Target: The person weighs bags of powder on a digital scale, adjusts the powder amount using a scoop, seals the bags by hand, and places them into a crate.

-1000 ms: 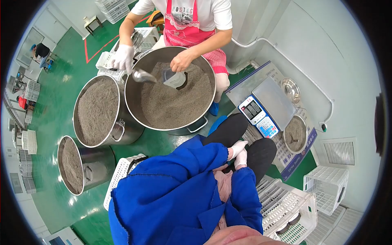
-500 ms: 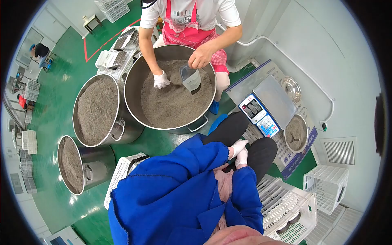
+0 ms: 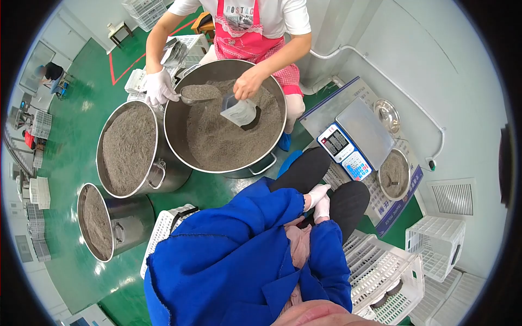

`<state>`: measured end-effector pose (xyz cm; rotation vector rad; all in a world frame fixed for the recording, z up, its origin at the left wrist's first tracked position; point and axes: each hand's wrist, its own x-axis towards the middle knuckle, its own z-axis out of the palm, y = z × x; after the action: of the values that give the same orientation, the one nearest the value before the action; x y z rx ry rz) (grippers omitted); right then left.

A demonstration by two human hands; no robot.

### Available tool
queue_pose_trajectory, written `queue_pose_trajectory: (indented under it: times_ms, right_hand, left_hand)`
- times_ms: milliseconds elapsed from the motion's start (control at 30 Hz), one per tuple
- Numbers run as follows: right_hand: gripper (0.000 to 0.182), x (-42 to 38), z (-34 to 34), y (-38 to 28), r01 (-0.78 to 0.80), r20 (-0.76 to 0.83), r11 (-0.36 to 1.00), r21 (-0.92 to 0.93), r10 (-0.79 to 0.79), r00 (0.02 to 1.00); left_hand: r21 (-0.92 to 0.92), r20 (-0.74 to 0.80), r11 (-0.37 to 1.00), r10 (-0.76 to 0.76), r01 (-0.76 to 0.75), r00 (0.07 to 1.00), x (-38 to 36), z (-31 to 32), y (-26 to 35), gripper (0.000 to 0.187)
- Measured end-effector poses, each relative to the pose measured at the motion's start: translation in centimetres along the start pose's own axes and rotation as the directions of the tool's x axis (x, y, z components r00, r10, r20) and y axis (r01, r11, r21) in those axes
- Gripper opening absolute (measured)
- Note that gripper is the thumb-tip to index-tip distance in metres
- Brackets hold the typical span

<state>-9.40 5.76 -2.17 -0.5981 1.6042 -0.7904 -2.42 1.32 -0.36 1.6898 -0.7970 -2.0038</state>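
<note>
My left hand (image 3: 316, 195) and my right hand (image 3: 322, 208), both in white gloves, rest together in my lap between my knees. Their fingers are closed and pressed against each other, with no object seen in them. Ahead, a large steel pot (image 3: 169, 133) holds grey-brown granular material (image 3: 217, 144). Over it, a co-worker's gloved hand (image 3: 159, 87) grips a metal scoop (image 3: 187, 101) heaped with the material. The co-worker's bare hand (image 3: 248, 83) holds a clear plastic pouch with a white label (image 3: 239, 113), tilted near the scoop.
Two more filled steel pots (image 3: 157, 176) (image 3: 130, 223) stand on the left. To my right are a digital scale (image 3: 364, 136), a bowl of the material (image 3: 394, 174) and a shiny metal dish (image 3: 387, 116). White plastic crates (image 3: 380, 266) (image 3: 435, 242) sit at lower right, close beside me.
The co-worker's gloved hand has come up from the material to the pot's left rim, now with a loaded scoop. The pouch has shifted left and tilted. My hands have stayed put.
</note>
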Motion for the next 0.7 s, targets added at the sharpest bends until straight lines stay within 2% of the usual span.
queue_pose_trajectory:
  times_ms: [100, 200, 300, 400, 600, 700]
  right_hand:
    - [0.04, 1.4, 0.1, 1.9, -0.002, -0.016, 0.994, 0.107, 0.003, 1.0]
    - [0.04, 0.7, 0.2, 1.0, -0.002, -0.009, 0.995, 0.097, 0.003, 1.0]
    - [0.04, -0.7, 0.1, -0.2, 0.025, 0.015, 0.997, 0.079, -0.026, 1.0]
    - [0.036, 0.0, 0.2, -0.4, -0.009, -0.028, 1.0, 0.028, 0.01, 1.0]
    - [0.04, -0.6, 0.5, -0.5, -0.017, -0.023, 0.995, 0.1, 0.019, 1.0]
    - [0.04, -0.8, 0.6, -0.2, 0.047, -0.009, 0.992, 0.115, -0.046, 0.999]
  left_hand:
    - [-0.005, -0.067, 0.998, 0.066, -0.066, 0.996, 1.8, 0.7, -1.6, 0.05]
    - [-0.072, 0.022, 0.996, 0.055, -0.053, 0.998, 2.1, 0.4, -1.9, 0.054]
    - [-0.062, -0.05, 0.997, 0.049, -0.052, 0.998, 1.8, 0.7, -1.7, 0.049]
    - [-0.083, 0.005, 0.997, 0.012, -0.011, 1.0, 1.2, 0.4, -1.1, 0.053]
    - [-0.066, 0.007, 0.998, 0.023, -0.022, 1.0, 0.7, 0.2, -0.7, 0.053]
    - [-0.087, -0.029, 0.995, 0.043, -0.045, 0.999, 2.7, 1.0, -2.1, 0.049]
